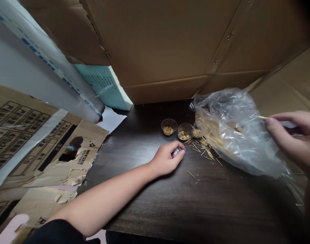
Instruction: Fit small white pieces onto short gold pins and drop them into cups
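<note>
My left hand rests on the dark table with its fingers curled and thumb and fingertips nearly meeting. A small greyish thing shows inside the curl, too small to name. Just beyond its fingertips lies a loose heap of thin brass pins; one single pin lies apart, nearer me. On the right, my right hand is raised, pinching a brass pin between thumb and finger, in front of a clear plastic bag.
Three small clear cups, a left one, a middle one and a right one partly behind the bag, contain small brass pieces. Cardboard walls enclose the back and right. A torn printed carton stands left, near a teal box.
</note>
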Tool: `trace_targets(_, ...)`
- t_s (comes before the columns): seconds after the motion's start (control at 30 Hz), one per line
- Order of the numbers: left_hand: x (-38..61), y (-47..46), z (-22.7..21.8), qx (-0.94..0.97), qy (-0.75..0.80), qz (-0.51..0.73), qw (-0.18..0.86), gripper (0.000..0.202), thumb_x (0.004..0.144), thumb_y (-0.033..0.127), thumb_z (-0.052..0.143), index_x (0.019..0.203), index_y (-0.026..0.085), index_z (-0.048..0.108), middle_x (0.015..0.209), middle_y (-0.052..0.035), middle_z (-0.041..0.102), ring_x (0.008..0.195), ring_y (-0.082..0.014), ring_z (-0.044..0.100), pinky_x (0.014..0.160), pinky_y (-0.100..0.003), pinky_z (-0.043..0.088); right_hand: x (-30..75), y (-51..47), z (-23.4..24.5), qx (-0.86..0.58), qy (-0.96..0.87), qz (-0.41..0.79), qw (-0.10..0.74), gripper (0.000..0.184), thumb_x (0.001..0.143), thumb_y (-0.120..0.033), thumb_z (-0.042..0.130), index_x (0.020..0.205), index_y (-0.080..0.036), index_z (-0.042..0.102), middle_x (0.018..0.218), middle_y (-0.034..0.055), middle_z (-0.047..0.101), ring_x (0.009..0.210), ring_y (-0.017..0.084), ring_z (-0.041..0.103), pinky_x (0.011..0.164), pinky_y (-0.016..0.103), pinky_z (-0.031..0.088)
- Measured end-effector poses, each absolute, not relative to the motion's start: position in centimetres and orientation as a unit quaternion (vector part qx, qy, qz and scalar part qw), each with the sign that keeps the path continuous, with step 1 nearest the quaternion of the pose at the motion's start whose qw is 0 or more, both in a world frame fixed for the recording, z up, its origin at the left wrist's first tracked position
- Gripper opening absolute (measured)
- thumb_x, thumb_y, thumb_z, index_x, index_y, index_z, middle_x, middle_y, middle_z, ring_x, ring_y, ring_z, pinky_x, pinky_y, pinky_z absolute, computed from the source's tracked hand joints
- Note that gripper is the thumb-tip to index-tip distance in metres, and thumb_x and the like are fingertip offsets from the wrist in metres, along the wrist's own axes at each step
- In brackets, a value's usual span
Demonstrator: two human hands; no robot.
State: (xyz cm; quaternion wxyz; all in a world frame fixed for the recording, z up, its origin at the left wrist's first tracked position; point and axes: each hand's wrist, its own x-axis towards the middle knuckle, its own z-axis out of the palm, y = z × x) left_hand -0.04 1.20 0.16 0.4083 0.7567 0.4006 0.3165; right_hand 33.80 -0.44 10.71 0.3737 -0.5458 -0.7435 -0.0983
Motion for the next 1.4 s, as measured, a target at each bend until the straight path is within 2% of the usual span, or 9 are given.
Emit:
trace_targets(0.07,0.0,1.1,0.1,0.767,0.396,0.312,0.397,0.021,0.093,0.029,0.052,0.105,0.016,0.064,0.075,0.0012,0.060,0.065,-0.0115,0.051,0.064,-0.024,0.040,34.7,1.0,9.5,-0.583,-0.740,-0.144,0.305,0.030,0.092,-0.054,0.063,0.081,-0.027,0.072,0.068,0.0060,0.070,0.054,0.018,0.058,0.052,0.036,0.036)
trace_targets(0.17,0.0,0.9,0.0,0.786,0.383,0.302,0.381,0.023,0.092,0.028,0.053,0.109,0.017,0.063,0.075,0.0010,0.060,0.067,-0.0126,0.053,0.064,-0.025,0.040,35.6,2.5,7.7,-0.545,-0.785,-0.098,0.278,0.036,0.090,-0.062,0.061,0.079,-0.029,0.071,0.066,0.0042,0.071,0.050,0.015,0.056,0.048,0.033,0.034)
trace_targets(0.3,0.0,0.9,0.0,0.803,0.378,0.288,0.359,0.022,0.093,0.028,0.053,0.110,0.018,0.063,0.080,-0.0011,0.063,0.070,-0.0145,0.056,0.066,-0.027,0.043,35.5,2.6,7.6,-0.557,-0.778,-0.141,0.253,0.028,0.095,-0.052,0.059,0.082,-0.029,0.067,0.067,0.0043,0.067,0.052,0.017,0.053,0.047,0.032,0.032)
trace_targets(0.43,-0.2,1.0,-0.1,0.804,0.367,0.296,0.363,0.024,0.097,0.022,0.044,0.112,0.018,0.062,0.101,-0.0072,0.070,0.091,-0.0195,0.064,0.083,-0.034,0.050,32.9,1.6,9.6,-0.568,-0.776,-0.154,0.228,0.022,0.100,-0.035,0.049,0.107,-0.026,0.067,0.098,0.0110,0.074,0.081,0.024,0.067,0.065,0.037,0.044)
trace_targets(0.53,-0.1,0.9,-0.5,0.792,0.370,0.306,0.376,0.026,0.099,0.020,0.040,0.114,0.018,0.061,0.105,-0.0082,0.070,0.097,-0.0200,0.066,0.088,-0.035,0.051,29.4,0.5,10.6,-0.530,-0.791,-0.152,0.266,0.027,0.098,-0.030,0.052,0.121,-0.025,0.066,0.093,0.0090,0.075,0.071,0.020,0.067,0.064,0.035,0.046)
trace_targets(0.67,0.1,1.0,-0.4,0.771,0.408,0.297,0.388,0.027,0.102,0.022,0.037,0.123,0.019,0.053,0.088,-0.0041,0.071,0.081,-0.0168,0.066,0.076,-0.029,0.051,23.9,-1.1,10.0,-0.497,-0.812,-0.073,0.296,0.020,0.095,-0.031,0.062,0.113,-0.022,0.064,0.083,0.0050,0.073,0.060,0.016,0.065,0.056,0.029,0.045)
trace_targets(0.9,-4.1,1.8,4.8,0.830,0.453,0.155,0.287,0.010,0.088,0.018,0.059,0.079,0.019,0.062,0.068,-0.0056,0.065,0.063,-0.0210,0.062,0.064,-0.030,0.043,17.6,-2.2,4.9,-0.447,-0.865,0.079,0.216,0.012,0.099,-0.024,0.054,0.102,-0.020,0.065,0.092,0.0063,0.071,0.081,0.020,0.066,0.072,0.031,0.049)
trace_targets(1.0,-6.9,1.6,6.1,0.862,0.447,0.066,0.231,0.014,0.086,0.015,0.059,0.075,0.019,0.067,0.080,-0.0078,0.070,0.074,-0.0219,0.064,0.066,-0.030,0.041,15.9,-2.3,3.0,-0.425,-0.876,0.127,0.188,0.014,0.099,-0.027,0.054,0.097,-0.019,0.066,0.090,0.0057,0.068,0.085,0.020,0.064,0.075,0.031,0.049)
trace_targets(1.4,-9.0,0.3,1.6,0.677,0.515,0.273,0.450,0.017,0.094,0.034,0.057,0.091,0.017,0.056,0.076,-0.0010,0.070,0.059,-0.0115,0.059,0.058,-0.022,0.045,15.1,-1.8,2.4,-0.456,-0.831,0.185,0.258,0.014,0.100,-0.019,0.045,0.107,-0.019,0.056,0.088,0.0051,0.069,0.074,0.017,0.065,0.068,0.029,0.048)
